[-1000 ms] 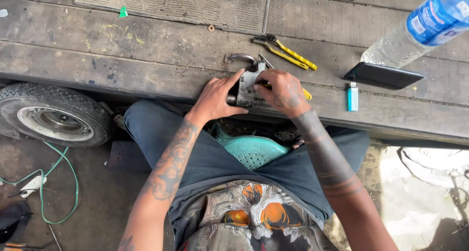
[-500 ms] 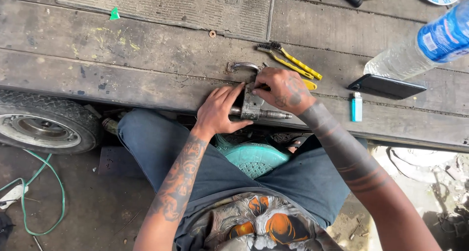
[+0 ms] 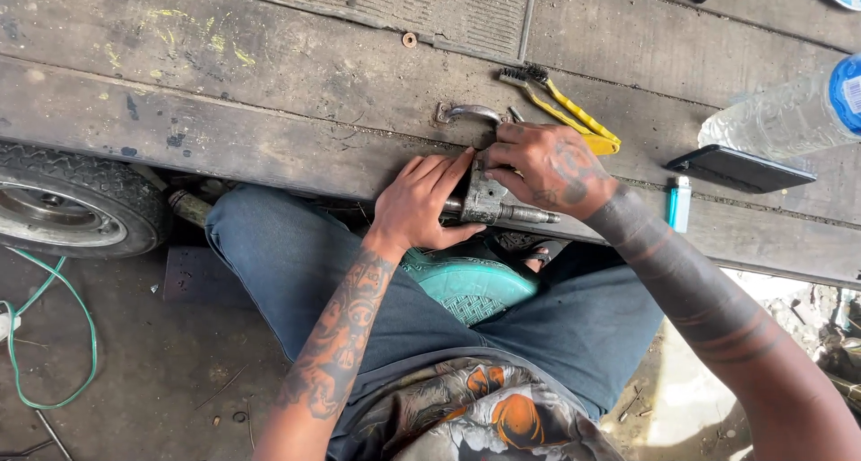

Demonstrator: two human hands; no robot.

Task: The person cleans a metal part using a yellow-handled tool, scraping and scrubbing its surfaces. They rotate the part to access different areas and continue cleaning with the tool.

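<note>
Soft, even daylight, faint shadows, sharp focus throughout, with overexposed glare on the ground at lower right.

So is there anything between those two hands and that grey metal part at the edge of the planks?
Nothing visible. The left hand and the right hand both lie directly on the grey metal part. The yellow-handled wire brush, phone and lighter lie off to the side.
</note>
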